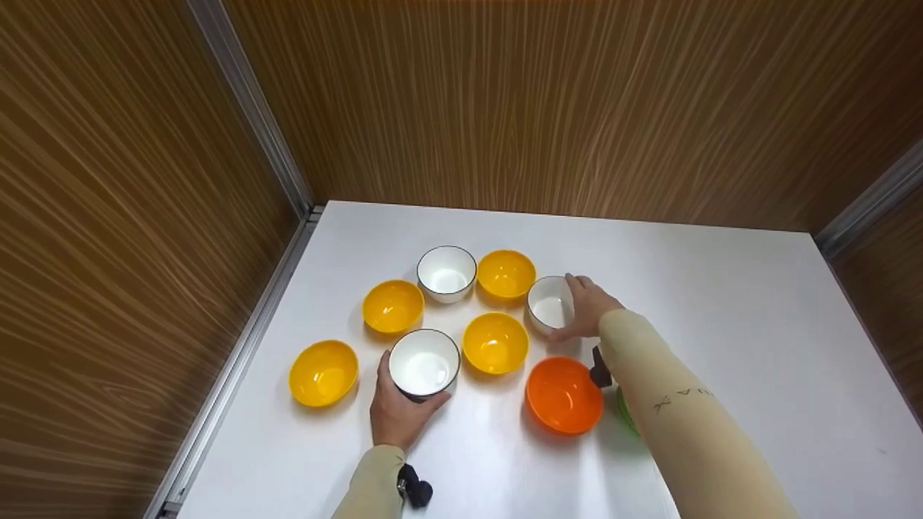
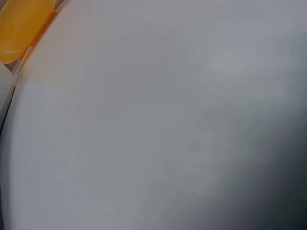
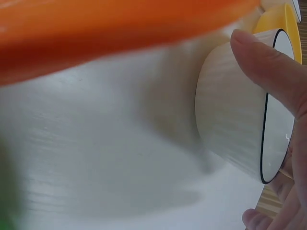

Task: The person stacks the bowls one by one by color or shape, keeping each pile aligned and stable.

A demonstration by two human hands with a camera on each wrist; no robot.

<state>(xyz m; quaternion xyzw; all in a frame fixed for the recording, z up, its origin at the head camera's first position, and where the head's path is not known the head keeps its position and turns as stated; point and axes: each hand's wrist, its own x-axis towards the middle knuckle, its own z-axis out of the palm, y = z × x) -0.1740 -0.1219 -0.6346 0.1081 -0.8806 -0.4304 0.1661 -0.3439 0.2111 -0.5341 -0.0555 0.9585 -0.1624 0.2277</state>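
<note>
My left hand holds a white bowl with a thin black rim at its near left side, fingers along the left and thumb at the front. Further right and back, my right hand grips another black-rimmed white bowl by its right side. The right wrist view shows the thumb against this bowl's outer wall, with other fingers partly hidden beyond the rim. Between the two held bowls sits a yellow bowl. A sliver of yellow bowl appears in the left wrist view's corner.
More yellow bowls stand at the left, at centre left and at the back, beside a third white bowl. An orange bowl is near the right forearm, which partly covers a green bowl. Wood-grain walls enclose the white table.
</note>
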